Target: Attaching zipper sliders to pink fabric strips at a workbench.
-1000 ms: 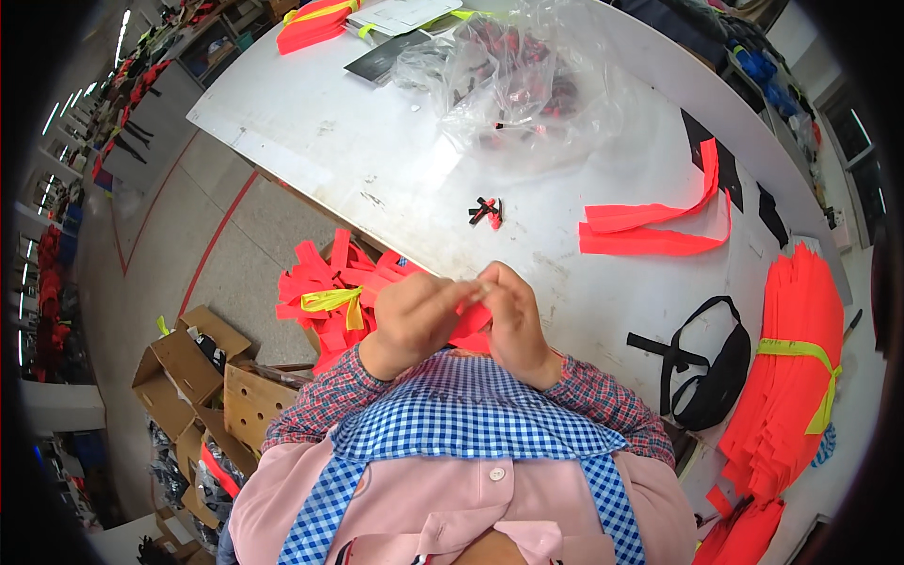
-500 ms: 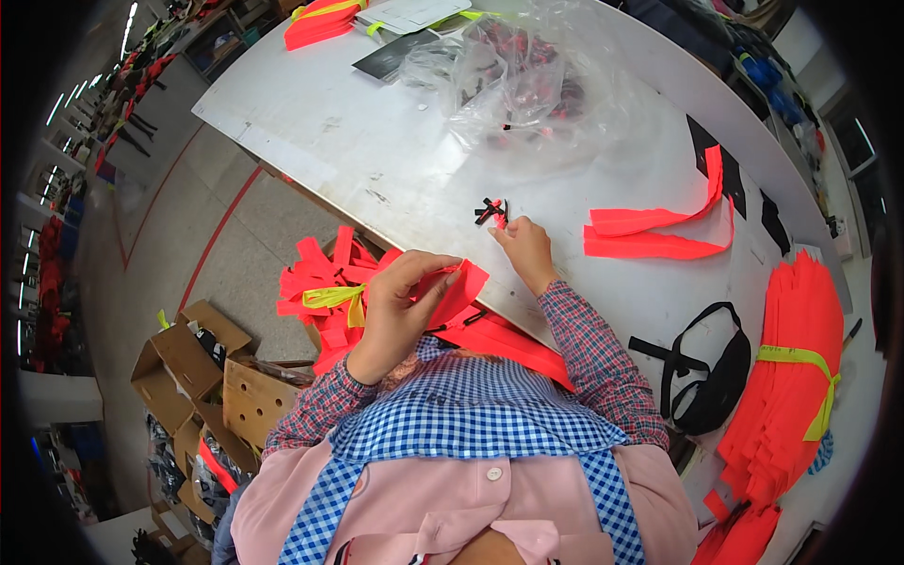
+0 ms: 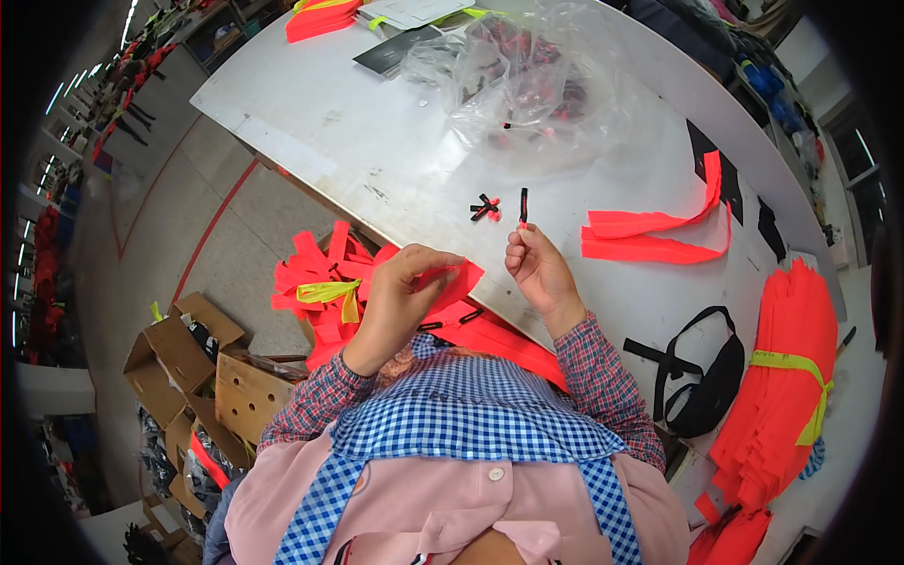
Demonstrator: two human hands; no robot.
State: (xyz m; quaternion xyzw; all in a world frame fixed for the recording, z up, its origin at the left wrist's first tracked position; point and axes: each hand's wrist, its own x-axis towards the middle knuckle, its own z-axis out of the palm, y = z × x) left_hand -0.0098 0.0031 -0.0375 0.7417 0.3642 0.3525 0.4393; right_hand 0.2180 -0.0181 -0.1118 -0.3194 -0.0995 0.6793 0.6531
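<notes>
Our right fingertips pinch black tab (image 3: 524, 205), nearer us than plastic bag (image 3: 607, 122): likely light, stiffish; grip lower end. Our left hand (image 3: 400, 297) pinches red strip (image 3: 466, 281), left of bag: probably soft; hold edge.

From the wearer's head, the one fisheye view looks down and forward, the pink shirt (image 3: 443, 485) closest at the lower edge, left hand (image 3: 400, 294) and right hand (image 3: 546, 275) mid-frame, the table (image 3: 414, 174) stretching away beyond, edges curving.

A blue-checked apron (image 3: 471, 419), plaid sleeves (image 3: 603, 377) and pink buttoned top (image 3: 405, 490) are worn.
</notes>
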